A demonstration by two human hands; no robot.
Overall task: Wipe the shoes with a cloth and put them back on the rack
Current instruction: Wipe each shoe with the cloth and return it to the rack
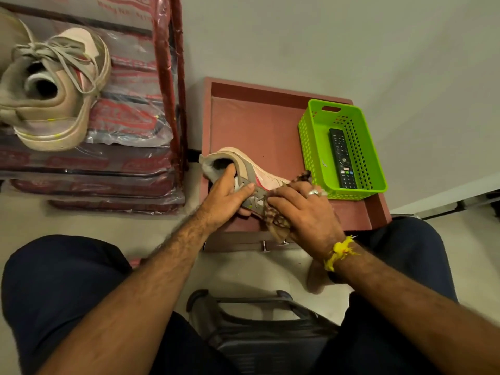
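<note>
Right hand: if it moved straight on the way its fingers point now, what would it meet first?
Probably the green basket: the right hand, pressing a cloth on the shoe, points up-right toward its near wall. Depth is unclear.

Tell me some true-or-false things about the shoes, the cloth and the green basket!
1. The left hand holds a beige and pink lace-up sneaker by its opening. True.
2. The right hand presses a brown patterned cloth against that sneaker. True.
3. The bright green perforated plastic basket holds a banana. False: a black remote control lies in it.
4. The second beige sneaker sits inside the basket. False: it rests on the stack of plastic-wrapped red packages at the left.
5. The basket stands on the reddish-brown wooden tray. True.
</note>
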